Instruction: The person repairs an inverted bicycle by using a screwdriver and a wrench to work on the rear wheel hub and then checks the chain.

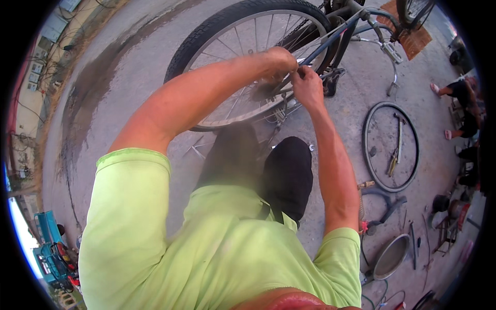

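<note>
The bicycle (338, 34) fills the upper middle and upper right of the frame, so it lies straight ahead of you, beyond your knees (288, 175). Its near wheel (185, 54), the biggest single part, spreads broadside across the upper centre, with its spokes behind your left forearm (206, 85). The relation that matters most is how the blue frame tube (318, 50) runs: its long axis slants from the upper right down to the left, and its lower end comes to the spot where your two hands meet, a little above and right of the frame's centre. I judge both about equally close to that spot, approached from opposite sides. Your left hand (281, 59) comes in across the wheel from the left, curled, with its fingertips turned away; you can't tell from here whether they pinch anything. Your right hand (308, 87) rises from below, just under the tube's lower end, fingers bent and drawn in toward the thumb; any small part between them is too hidden to make out. The hands are touching or very nearly so. Well apart, at right of centre, a loose tyre (367, 139) lies on the ground around a hammer (399, 137).
</note>
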Motion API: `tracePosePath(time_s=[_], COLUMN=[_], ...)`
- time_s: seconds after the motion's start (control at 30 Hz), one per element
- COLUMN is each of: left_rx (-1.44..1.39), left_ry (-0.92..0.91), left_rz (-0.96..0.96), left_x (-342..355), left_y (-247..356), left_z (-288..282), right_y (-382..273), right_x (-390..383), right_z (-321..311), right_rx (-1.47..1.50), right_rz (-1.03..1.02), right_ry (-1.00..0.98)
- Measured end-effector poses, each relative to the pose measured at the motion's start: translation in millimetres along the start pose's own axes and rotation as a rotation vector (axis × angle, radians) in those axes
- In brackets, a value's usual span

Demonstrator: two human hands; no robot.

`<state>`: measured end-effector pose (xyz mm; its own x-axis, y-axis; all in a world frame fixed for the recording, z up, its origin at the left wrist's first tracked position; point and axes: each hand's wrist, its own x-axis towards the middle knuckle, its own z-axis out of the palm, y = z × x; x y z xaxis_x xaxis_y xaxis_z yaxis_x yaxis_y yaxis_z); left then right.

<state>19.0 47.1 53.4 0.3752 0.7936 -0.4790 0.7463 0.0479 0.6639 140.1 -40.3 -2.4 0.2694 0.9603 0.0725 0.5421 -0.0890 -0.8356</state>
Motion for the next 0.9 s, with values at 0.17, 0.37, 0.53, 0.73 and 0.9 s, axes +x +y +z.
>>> tracePosePath(time_s=[0.17, 0.37, 0.53, 0.73, 0.9], left_rx=[0.118, 0.503, 0.397, 0.327, 0.376], left_ry=[0.116, 0.208, 0.194, 0.055, -0.039], left_rz=[-0.062, 0.098, 0.004, -0.078, 0.068], left_x=[-16, -16, -25, -29, -13], left_y=[20, 13, 17, 29, 3], left_z=[2, 6, 5, -1, -10], right_y=[2, 6, 6, 11, 3], right_x=[1, 2, 1, 4, -3], right_z=[-1, 2, -1, -4, -3], right_rx=[0.021, 0.052, 0.032, 0.003, 0.033], right_rz=[0.021, 0.004, -0.008, -0.026, -0.052], right_ry=[-0.015, -0.005, -0.003, 0.022, 0.019])
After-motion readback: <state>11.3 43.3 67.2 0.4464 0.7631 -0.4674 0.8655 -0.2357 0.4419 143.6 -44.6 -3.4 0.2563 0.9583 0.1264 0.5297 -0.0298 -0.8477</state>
